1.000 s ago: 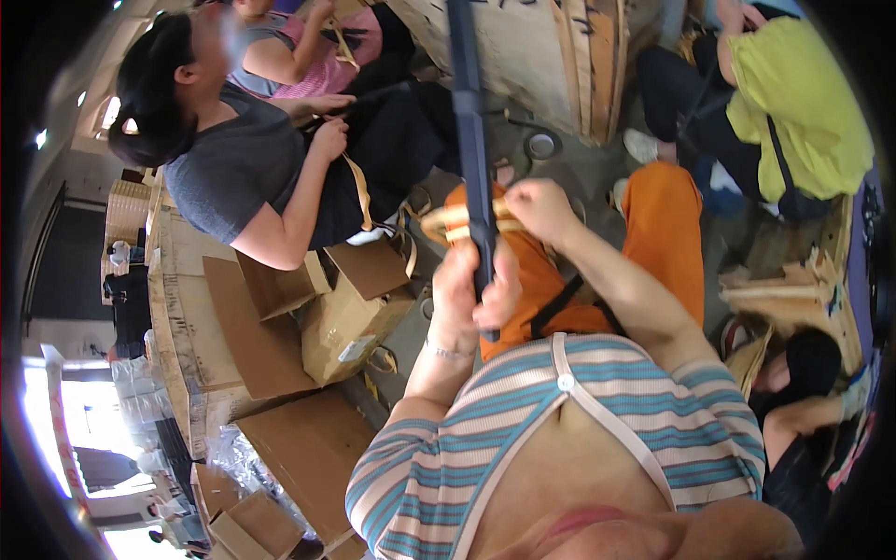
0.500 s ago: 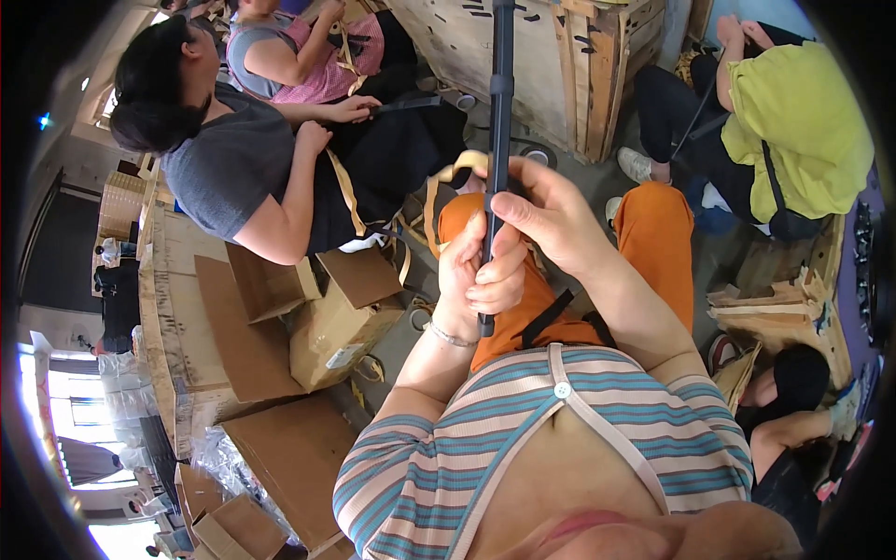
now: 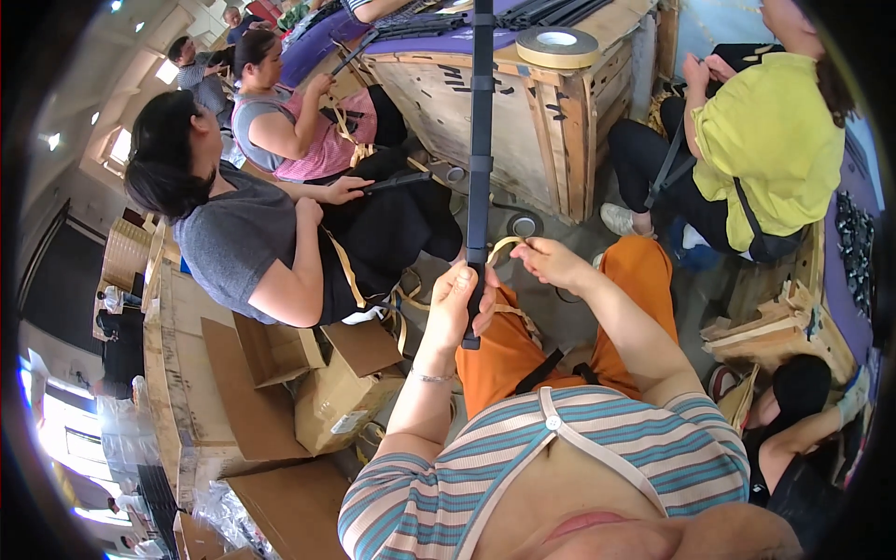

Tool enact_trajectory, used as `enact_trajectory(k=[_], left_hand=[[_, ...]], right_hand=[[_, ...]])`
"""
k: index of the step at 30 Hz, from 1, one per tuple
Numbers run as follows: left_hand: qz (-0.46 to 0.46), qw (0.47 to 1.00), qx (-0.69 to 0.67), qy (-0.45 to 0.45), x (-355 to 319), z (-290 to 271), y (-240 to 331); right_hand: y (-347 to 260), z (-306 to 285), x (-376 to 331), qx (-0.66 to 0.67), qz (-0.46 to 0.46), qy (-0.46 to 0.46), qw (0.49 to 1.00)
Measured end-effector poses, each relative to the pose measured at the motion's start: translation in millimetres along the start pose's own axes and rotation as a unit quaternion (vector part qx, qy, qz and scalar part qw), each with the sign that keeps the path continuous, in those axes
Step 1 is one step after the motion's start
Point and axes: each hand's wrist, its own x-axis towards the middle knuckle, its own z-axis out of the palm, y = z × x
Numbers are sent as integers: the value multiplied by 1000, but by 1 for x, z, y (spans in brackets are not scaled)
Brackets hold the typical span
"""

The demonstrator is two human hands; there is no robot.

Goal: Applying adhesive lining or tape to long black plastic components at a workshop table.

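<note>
My left hand [image 3: 453,301] is wrapped round the lower part of a long black bar [image 3: 480,140], which stands nearly upright before me and runs past the top of the view. Just right of the bar, my right hand [image 3: 557,264] pinches the end of a thin pale-yellow strip [image 3: 505,244]. The strip arches from those fingers to the bar beside my left hand. Whether it is stuck to the bar I cannot tell. More pale-yellow strip [image 3: 411,301] hangs in loose loops to the left of my orange-trousered knees.
A wooden crate [image 3: 467,121] ahead bears a large tape roll [image 3: 558,47] and several black bars [image 3: 560,11]. Another tape roll [image 3: 525,226] is on the floor. Cardboard boxes [image 3: 341,401] stand at left. Co-workers sit close by, one in grey [image 3: 238,243], one in yellow-green [image 3: 770,149].
My right hand has left the bar and moved right and down, drawing the yellow strip out. The bar sits slightly further left. The view has tilted, showing more of the crate top.
</note>
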Motion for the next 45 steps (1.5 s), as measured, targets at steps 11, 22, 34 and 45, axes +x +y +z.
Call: enact_trajectory(k=[11, 22, 34, 45], left_hand=[[57, 985, 128, 98, 57, -22, 12], [34, 957, 254, 136, 202, -44, 65], [-48, 948, 291, 119, 459, -118, 92], [-237, 728, 614, 192, 550, -158, 124]], right_hand=[[27, -69, 51, -99, 7, -2, 995], [69, -106, 103, -325, -2, 56, 944], [47, -113, 103, -286, -37, 8, 957], [40, -97, 107, -263, -34, -37, 963]])
